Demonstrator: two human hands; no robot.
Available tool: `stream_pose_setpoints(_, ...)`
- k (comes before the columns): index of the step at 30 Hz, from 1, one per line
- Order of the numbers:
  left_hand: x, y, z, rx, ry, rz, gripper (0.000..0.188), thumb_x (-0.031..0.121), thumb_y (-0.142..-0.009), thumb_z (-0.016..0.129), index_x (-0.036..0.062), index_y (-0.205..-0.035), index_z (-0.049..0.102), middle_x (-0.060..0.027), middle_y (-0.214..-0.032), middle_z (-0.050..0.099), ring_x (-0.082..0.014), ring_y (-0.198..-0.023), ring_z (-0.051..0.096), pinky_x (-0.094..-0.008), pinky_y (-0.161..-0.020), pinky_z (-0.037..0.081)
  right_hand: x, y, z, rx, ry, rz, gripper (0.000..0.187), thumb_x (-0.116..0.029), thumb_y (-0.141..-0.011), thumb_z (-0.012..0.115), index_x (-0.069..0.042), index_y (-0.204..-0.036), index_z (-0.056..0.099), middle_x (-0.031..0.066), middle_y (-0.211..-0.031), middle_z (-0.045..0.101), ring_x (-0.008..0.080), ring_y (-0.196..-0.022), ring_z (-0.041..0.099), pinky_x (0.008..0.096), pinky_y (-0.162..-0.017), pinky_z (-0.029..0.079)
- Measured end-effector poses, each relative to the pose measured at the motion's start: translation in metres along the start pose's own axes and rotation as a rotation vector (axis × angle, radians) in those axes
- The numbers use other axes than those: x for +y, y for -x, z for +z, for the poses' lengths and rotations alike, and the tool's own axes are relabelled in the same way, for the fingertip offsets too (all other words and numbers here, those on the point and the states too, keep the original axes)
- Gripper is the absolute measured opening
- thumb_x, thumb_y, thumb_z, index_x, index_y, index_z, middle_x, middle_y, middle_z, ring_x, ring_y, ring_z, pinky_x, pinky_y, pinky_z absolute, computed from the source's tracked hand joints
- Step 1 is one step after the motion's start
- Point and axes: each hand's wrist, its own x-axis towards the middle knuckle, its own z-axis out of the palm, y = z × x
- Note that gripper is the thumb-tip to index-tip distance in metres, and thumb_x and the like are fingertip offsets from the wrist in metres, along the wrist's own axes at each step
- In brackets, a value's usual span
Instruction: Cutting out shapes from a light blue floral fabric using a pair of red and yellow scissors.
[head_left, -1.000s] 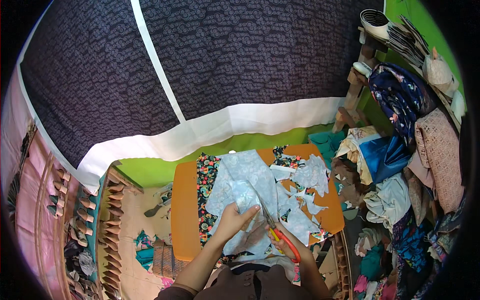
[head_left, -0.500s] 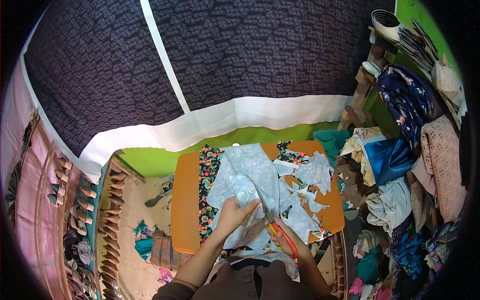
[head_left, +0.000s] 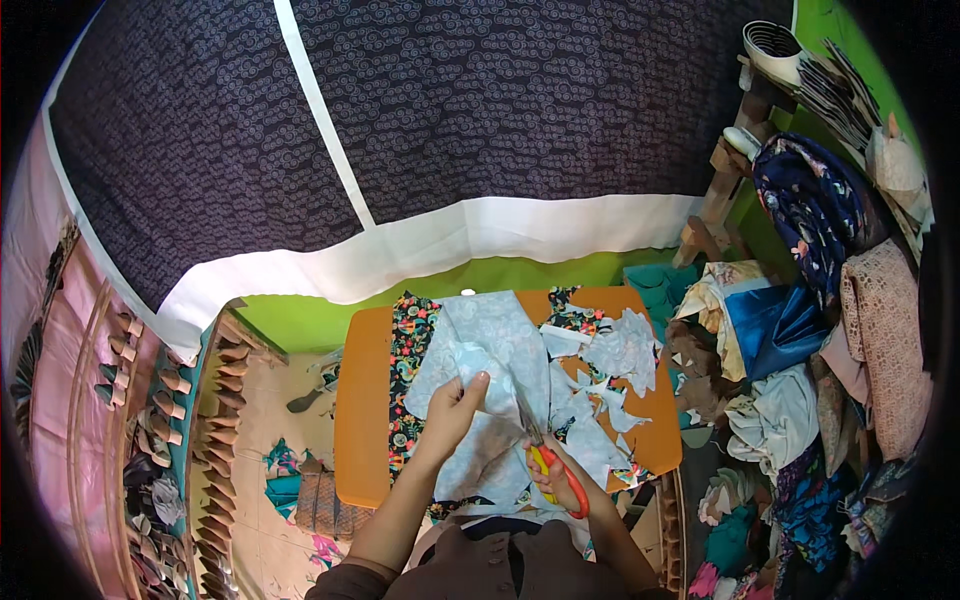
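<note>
A pale-backed fabric (head_left: pixel 510 320) with a dark, colourful floral face lies over an orange table (head_left: pixel 362 400). Its face shows as a dark floral strip (head_left: pixel 412 350) along the left side. My left hand (head_left: pixel 452 415) is closed on the cloth, thumb on top, lifting part of it. In my right hand (head_left: pixel 572 468) are scissors (head_left: pixel 566 484) with red and yellow handles. Their blades point up and away, at the fabric just right of my left hand; whether the tips are parted is hard to make out.
Jagged fabric scraps (head_left: pixel 615 350) cover the table's right side. Piled cloth (head_left: pixel 775 410) and a dark blue floral bundle (head_left: pixel 810 210) crowd the right. At the left stands a rack of wooden shoe-shaped forms (head_left: pixel 225 420). Scraps (head_left: pixel 285 475) lie on the tiled floor, and a dark patterned curtain (head_left: pixel 520 100) hangs ahead.
My left hand has moved a little left and away from me, farther from the scissor blades. My right hand still holds the scissors at nearly the same spot. The whole view has shifted slightly.
</note>
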Motion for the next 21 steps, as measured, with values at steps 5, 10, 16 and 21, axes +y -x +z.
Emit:
stream_pose_setpoints(5,-0.010,0.015,0.019,0.121,0.038,0.001,0.029,0.027,-0.081,0.058,0.0023,-0.066,0.055,0.0030,-0.056,0.049,-0.0040,-0.050,0.040,-0.0209,-0.046,0.032,0.000,-0.002,-0.010,0.011,-0.111,-0.104,0.061,-0.058,-0.080,0.039,-0.006,-0.112,0.037,0.0002,-0.082,0.037,0.0065,-0.063,0.036,0.0192,-0.054,0.032)
stream_pose_setpoints(10,0.010,0.018,0.033,0.199,0.141,-0.010,0.028,0.026,-0.077,0.062,-0.0006,-0.070,0.057,0.0000,-0.059,0.053,-0.0050,-0.052,0.044,-0.0217,-0.046,0.033,-0.005,-0.002,-0.017,-0.024,-0.016,0.073,0.077,-0.069,-0.069,0.043,-0.007,-0.114,0.031,-0.0006,-0.081,0.032,0.0045,-0.061,0.030,0.0151,-0.051,0.028)
stream_pose_setpoints(16,-0.002,0.025,0.036,0.175,0.018,-0.040,0.031,0.028,-0.077,0.062,0.0012,-0.063,0.056,0.0015,-0.053,0.050,-0.0049,-0.047,0.042,-0.0224,-0.042,0.033,0.001,-0.001,-0.020,-0.036,-0.058,0.085,0.084,-0.072,-0.063,0.045,-0.006,-0.115,0.031,-0.0008,-0.081,0.032,0.0044,-0.062,0.030,0.0154,-0.051,0.027)
stream_pose_setpoints(21,-0.004,0.027,0.043,0.190,0.027,-0.004,0.033,0.028,-0.078,0.062,0.0020,-0.059,0.055,0.0027,-0.049,0.048,-0.0046,-0.045,0.040,-0.0228,-0.041,0.031,0.000,0.002,-0.019,-0.076,-0.221,0.059,0.081,-0.070,-0.065,0.045,-0.007,-0.114,0.033,-0.0013,-0.079,0.034,0.0031,-0.060,0.032,0.0151,-0.051,0.029)
